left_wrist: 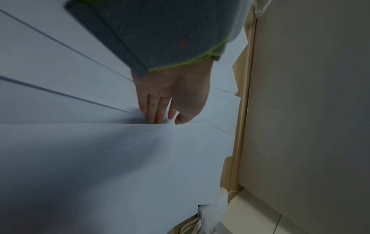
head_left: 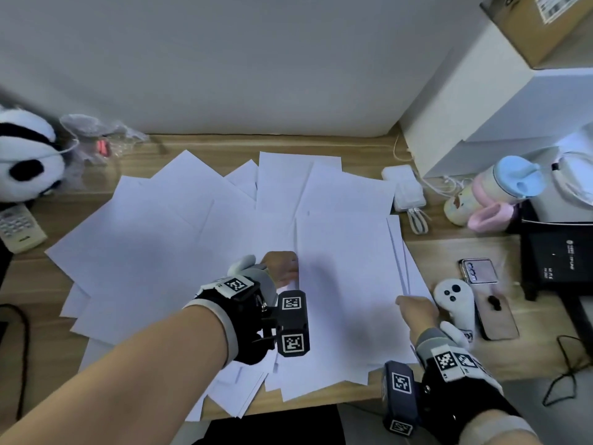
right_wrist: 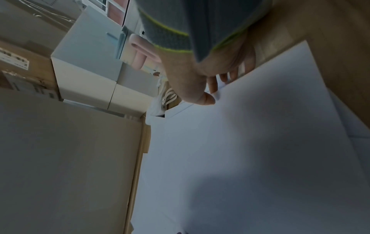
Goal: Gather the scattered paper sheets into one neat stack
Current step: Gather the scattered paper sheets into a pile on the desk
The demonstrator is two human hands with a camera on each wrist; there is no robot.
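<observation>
Several white paper sheets (head_left: 160,239) lie fanned and overlapping across the wooden desk (head_left: 455,248). A larger top sheet (head_left: 346,268) lies between my hands. My left hand (head_left: 282,268) is at its left edge; in the left wrist view the straight fingers (left_wrist: 154,114) slip under the sheet (left_wrist: 120,158) and the thumb lies on top. My right hand (head_left: 407,305) pinches the right edge; in the right wrist view my right hand (right_wrist: 212,93) has its thumb over the paper (right_wrist: 260,126) and its fingers beneath.
A panda plush (head_left: 25,155) and a remote (head_left: 19,226) sit at the left. A white power bank (head_left: 406,187), pastel cup (head_left: 500,187), white controller (head_left: 455,300), phone (head_left: 494,316) and black box (head_left: 561,261) crowd the right. White boxes (head_left: 481,107) stand behind. Some sheets overhang the front edge (head_left: 224,399).
</observation>
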